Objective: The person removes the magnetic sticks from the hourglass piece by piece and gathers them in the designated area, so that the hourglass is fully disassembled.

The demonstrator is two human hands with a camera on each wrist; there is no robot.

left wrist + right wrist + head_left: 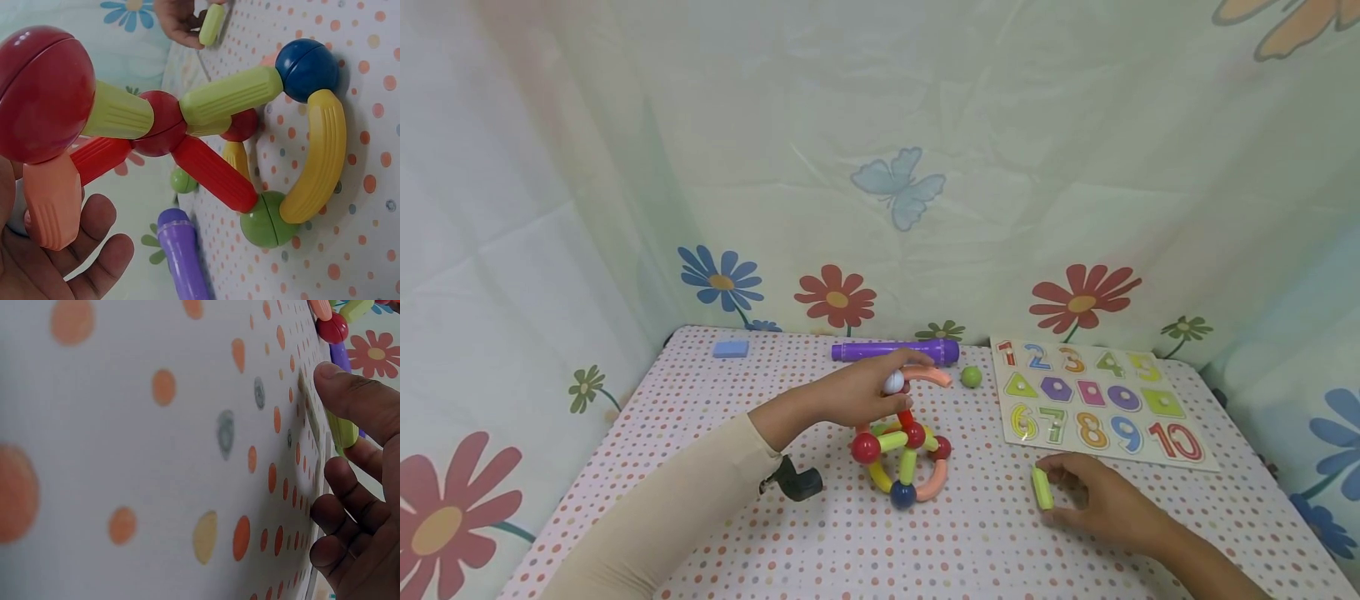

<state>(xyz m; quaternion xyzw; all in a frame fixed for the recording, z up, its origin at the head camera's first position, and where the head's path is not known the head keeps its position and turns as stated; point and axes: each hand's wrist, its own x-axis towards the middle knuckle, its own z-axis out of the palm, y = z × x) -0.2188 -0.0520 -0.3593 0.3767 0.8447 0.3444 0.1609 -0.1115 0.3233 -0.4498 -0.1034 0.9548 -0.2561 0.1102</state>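
Observation:
A structure of magnetic rods and balls [892, 442] stands on the dotted table, with red, green and blue balls joined by straight and curved rods. My left hand [859, 392] reaches over its top and holds it near a white ball [893, 382], beside a curved peach rod [931, 375]. In the left wrist view, its fingers [94, 219] curl behind another peach rod [53, 206] under a large red ball [44, 94]. To the right, my right hand [1093, 500] pinches a loose yellow-green rod [1042, 487] between thumb and fingers, close over the table.
A purple tube-shaped toy [895, 351] lies behind the structure, with a green ball [972, 377] to its right. A number and shape puzzle board [1000, 392] occupies the back right. At the back left is a blue block [731, 349].

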